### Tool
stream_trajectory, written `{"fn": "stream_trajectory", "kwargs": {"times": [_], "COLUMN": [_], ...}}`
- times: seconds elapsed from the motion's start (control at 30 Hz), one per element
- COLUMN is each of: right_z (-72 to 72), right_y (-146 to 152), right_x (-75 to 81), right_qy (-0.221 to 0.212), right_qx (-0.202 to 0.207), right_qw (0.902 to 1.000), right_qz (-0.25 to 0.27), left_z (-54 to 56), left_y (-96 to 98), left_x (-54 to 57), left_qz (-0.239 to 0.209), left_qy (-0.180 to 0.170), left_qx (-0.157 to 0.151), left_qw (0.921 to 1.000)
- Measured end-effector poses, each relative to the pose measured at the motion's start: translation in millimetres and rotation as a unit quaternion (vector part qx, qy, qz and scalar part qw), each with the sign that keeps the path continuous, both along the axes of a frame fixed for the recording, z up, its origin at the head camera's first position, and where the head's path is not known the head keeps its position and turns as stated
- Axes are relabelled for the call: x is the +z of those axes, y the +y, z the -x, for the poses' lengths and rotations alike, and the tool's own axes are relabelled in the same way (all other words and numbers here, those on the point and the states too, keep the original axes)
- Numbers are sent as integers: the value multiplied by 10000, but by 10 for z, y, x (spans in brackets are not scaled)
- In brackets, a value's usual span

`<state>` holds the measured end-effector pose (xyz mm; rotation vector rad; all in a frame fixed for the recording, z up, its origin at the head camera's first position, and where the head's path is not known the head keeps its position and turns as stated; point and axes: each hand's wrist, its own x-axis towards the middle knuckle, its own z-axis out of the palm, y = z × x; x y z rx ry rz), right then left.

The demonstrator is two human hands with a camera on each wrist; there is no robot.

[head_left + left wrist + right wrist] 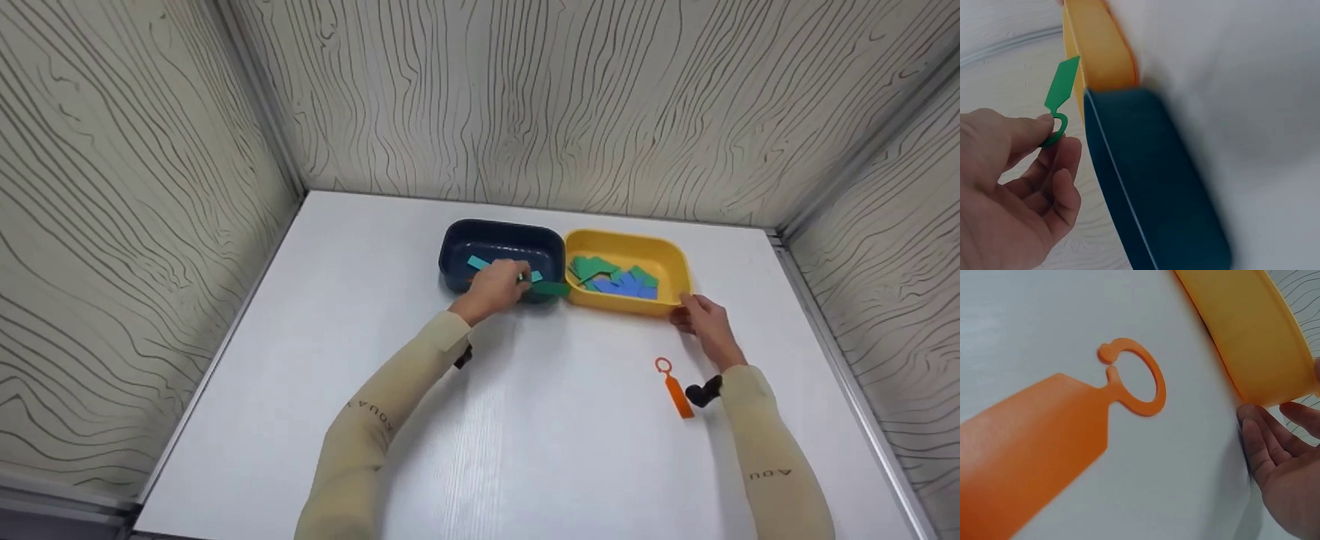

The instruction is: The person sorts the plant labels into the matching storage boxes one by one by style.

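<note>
My left hand [495, 287] pinches a green plastic tag [1062, 87] by its ring between thumb and index finger. The tag's flat end points toward the yellow bin, above the front rim of the dark blue bin [502, 230]. Inside the blue bin lie light-blue tags [478, 262], partly hidden by this hand. At the front right corner of the yellow bin [626, 301], my right hand [705, 322] holds the rim, thumb on top and fingers against the outer wall. Green tags [594, 268] and blue tags [628, 285] lie in the yellow bin.
An orange tag [679, 396] with an open ring lies on the white table [525, 450], beside the right wrist. The two bins stand side by side near the back wall [480, 105]. Patterned panels enclose the table left, right and behind.
</note>
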<state>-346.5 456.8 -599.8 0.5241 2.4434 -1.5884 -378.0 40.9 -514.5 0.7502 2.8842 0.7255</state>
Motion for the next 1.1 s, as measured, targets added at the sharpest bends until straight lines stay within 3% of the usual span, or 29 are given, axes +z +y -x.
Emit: {"fn": "stream_trajectory", "kwargs": {"times": [0.27, 0.6, 0.87, 1.1], "right_z": [-13, -51, -65, -67], "right_y": [19, 12, 21, 19], "right_x": [-17, -36, 6, -23], "right_qy": [211, 37, 161, 254], "right_qx": [36, 125, 176, 196], "right_qw": [9998, 9999, 9997, 9995], "right_qz": [59, 20, 24, -72], "left_z": [195, 374, 513, 530], "left_y": [-206, -267, -229, -217], "left_x": [62, -83, 28, 94], "left_qz": [-73, 142, 82, -53], "left_qy": [120, -130, -128, -427], "left_qx": [460, 721, 901, 1045], "left_qw": [9988, 9972, 9958, 9936]}}
